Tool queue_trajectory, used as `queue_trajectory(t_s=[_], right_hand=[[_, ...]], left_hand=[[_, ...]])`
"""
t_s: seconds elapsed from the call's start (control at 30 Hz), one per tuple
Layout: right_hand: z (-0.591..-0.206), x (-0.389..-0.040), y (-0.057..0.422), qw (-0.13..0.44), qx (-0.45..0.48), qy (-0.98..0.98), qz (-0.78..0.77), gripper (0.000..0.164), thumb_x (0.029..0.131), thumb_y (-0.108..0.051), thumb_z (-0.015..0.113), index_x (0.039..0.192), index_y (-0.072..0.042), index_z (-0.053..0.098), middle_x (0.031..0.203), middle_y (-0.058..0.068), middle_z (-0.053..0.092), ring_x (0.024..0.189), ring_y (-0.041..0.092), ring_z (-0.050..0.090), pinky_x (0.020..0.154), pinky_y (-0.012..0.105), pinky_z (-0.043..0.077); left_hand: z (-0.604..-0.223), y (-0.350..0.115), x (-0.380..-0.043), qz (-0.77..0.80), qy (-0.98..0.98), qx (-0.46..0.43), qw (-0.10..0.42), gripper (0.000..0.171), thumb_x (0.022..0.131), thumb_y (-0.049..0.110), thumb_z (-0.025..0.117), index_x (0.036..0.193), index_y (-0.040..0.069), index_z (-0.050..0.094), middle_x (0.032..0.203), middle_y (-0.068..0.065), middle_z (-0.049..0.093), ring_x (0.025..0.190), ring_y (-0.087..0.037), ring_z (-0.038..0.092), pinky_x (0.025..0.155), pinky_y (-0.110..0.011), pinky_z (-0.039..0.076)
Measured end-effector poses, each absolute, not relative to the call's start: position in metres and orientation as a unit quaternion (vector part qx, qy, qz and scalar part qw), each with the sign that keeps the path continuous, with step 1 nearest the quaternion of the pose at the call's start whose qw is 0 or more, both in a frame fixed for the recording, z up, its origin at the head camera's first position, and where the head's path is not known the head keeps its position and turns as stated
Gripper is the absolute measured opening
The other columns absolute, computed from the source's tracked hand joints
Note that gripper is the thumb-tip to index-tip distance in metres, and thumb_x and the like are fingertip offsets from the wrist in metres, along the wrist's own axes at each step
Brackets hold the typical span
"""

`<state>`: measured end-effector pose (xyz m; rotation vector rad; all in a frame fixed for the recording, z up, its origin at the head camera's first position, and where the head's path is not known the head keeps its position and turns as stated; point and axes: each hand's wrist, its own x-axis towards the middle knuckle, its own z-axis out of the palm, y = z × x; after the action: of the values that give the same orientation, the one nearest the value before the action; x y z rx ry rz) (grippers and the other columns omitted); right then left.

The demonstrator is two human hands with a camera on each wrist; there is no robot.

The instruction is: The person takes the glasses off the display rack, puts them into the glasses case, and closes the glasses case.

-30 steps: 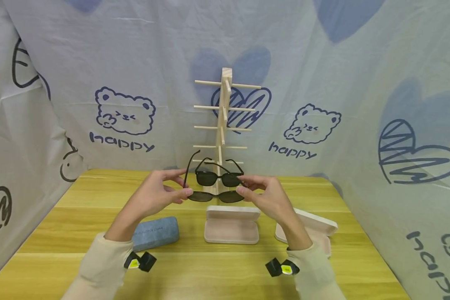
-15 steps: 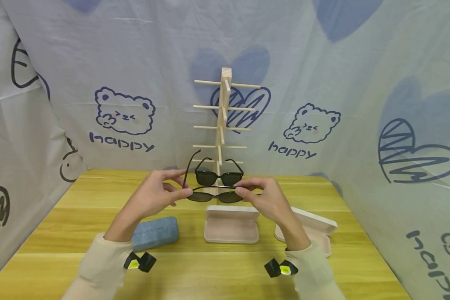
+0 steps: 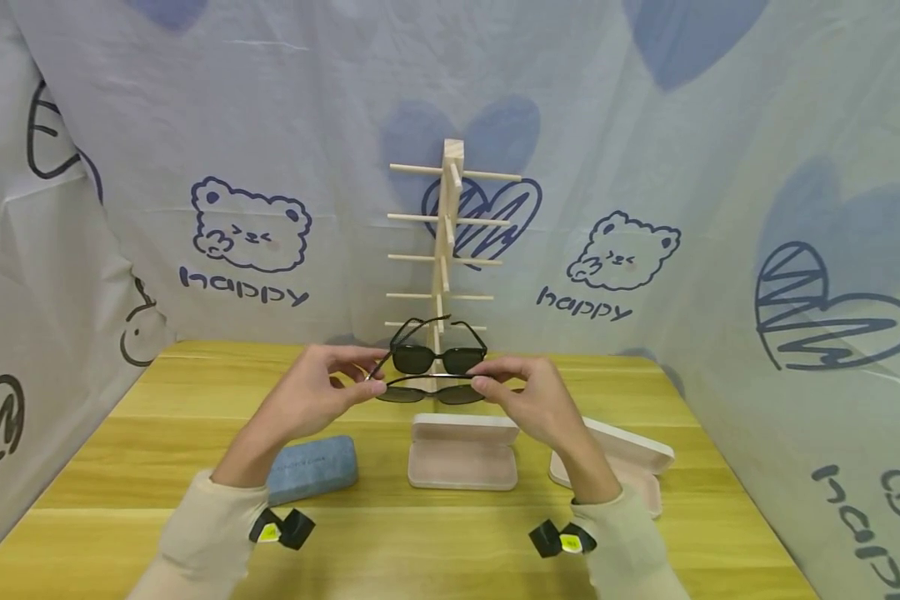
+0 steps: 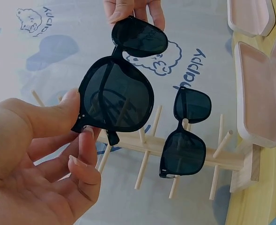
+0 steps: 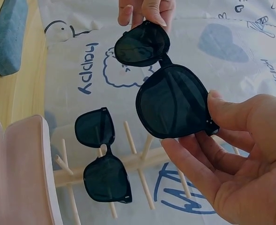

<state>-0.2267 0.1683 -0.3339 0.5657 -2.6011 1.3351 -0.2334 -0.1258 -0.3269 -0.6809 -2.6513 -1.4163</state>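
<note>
Black sunglasses point(image 3: 461, 395) hang level between my two hands, in front of a wooden rack. My left hand point(image 3: 315, 387) pinches them by the corner where frame meets temple, thumb on the front. At the opposite corner, the thumb and fingers of my right hand point(image 3: 536, 393) grip the frame. One temple lies folded across behind the lenses; the left-hand temple slants inward, partly folded. In the left wrist view, the dark rounded lens point(image 4: 123, 93) is close to my thumb. A second pair of black sunglasses point(image 3: 412, 359) sits on the rack's low pegs, just behind.
The wooden peg rack point(image 3: 440, 267) rises at the back, its upper pegs bare. An open pink case point(image 3: 462, 468) lies below my hands. Another open case point(image 3: 637, 450) is partly behind my right forearm, and a closed blue case point(image 3: 318, 467) lies beside my left. Printed cloth point(image 3: 345, 108) surrounds the table.
The right-hand temple has folded inward behind the lenses. Later the left-hand temple, upright before, has swung inward to the right. Both hands have stayed nearly in place.
</note>
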Motion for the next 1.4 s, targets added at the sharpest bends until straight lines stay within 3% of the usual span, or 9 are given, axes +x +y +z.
queue_trajectory(t_s=[0.27,0.53,0.9,1.17,1.4], right_hand=[[-0.333,-0.226,0.168,0.071,0.171,-0.869,0.459,0.016,0.097,-0.013,0.072,0.11,-0.006,0.079,0.113,0.013,0.077,0.087,0.019,0.076,0.073,0.026,0.062],[-0.332,-0.227,0.168,0.061,0.149,-0.869,0.467,0.016,0.097,-0.017,0.073,0.108,-0.007,0.079,0.109,0.013,0.078,0.085,0.032,0.078,0.072,0.028,0.063],[-0.34,-0.228,0.168,0.064,0.13,-0.865,0.479,0.015,0.094,-0.017,0.077,0.101,-0.004,0.081,0.101,0.014,0.079,0.078,0.017,0.074,0.071,0.031,0.064],[-0.351,-0.229,0.175,0.076,0.148,-0.875,0.455,0.012,0.093,-0.014,0.078,0.101,-0.006,0.082,0.103,0.012,0.08,0.083,0.015,0.072,0.071,0.026,0.062],[-0.364,-0.228,0.184,0.037,0.133,-0.866,0.481,0.015,0.093,-0.007,0.076,0.106,0.0,0.08,0.107,0.019,0.078,0.081,0.019,0.075,0.068,0.034,0.065]], left_hand=[[-0.328,-0.125,-0.234,-0.446,-0.864,-0.231,0.023,0.026,0.097,0.014,0.072,0.122,0.008,0.077,0.117,-0.013,0.075,0.095,-0.017,0.066,0.074,-0.026,0.056],[-0.33,-0.124,-0.234,-0.442,-0.867,-0.228,0.018,0.02,0.097,0.009,0.071,0.115,0.007,0.079,0.118,-0.012,0.077,0.091,-0.015,0.068,0.072,-0.025,0.054],[-0.338,-0.124,-0.236,-0.442,-0.869,-0.222,-0.003,0.017,0.098,0.007,0.069,0.111,0.005,0.08,0.109,-0.014,0.078,0.073,-0.017,0.056,0.054,-0.023,0.043],[-0.349,-0.121,-0.239,-0.439,-0.869,-0.231,-0.004,0.018,0.099,0.009,0.068,0.112,0.006,0.08,0.111,-0.012,0.079,0.088,-0.018,0.065,0.068,-0.027,0.051],[-0.362,-0.115,-0.242,-0.438,-0.866,-0.241,-0.026,0.02,0.101,0.01,0.066,0.115,0.005,0.079,0.112,-0.012,0.078,0.094,-0.018,0.066,0.075,-0.029,0.051]])
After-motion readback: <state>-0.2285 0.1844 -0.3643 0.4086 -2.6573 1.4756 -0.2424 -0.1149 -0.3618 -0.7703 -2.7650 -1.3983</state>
